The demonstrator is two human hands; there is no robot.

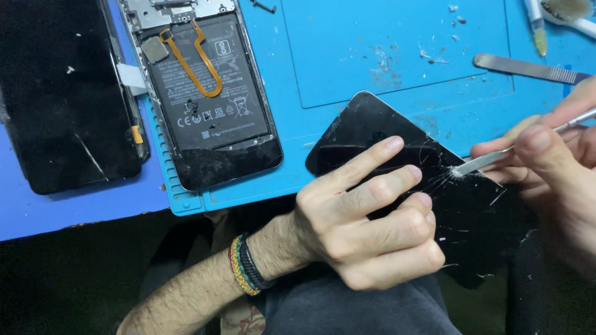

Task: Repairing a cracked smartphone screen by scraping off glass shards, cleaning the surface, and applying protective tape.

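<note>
cracked black glass panel (379, 133) is held out over the lap at the blue mat's (397, 56) front edge, left hand (366, 229) fingers clamped on it, right hand (552, 167) fingers pinching a metal pry tool (490, 160), tip right on the crack; opened phone (208, 93) sits further left on the mat

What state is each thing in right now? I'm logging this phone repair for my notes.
Black glass panel: cracked, lifted off the mat, held at a tilt.
Left hand: fingers laid over the panel.
Right hand: gripping a metal pry tool, its tip at the crack.
Opened phone: back off, battery and orange flex cable exposed.
Black screen: flat, cracked.
Blue mat: littered with debris.
</note>
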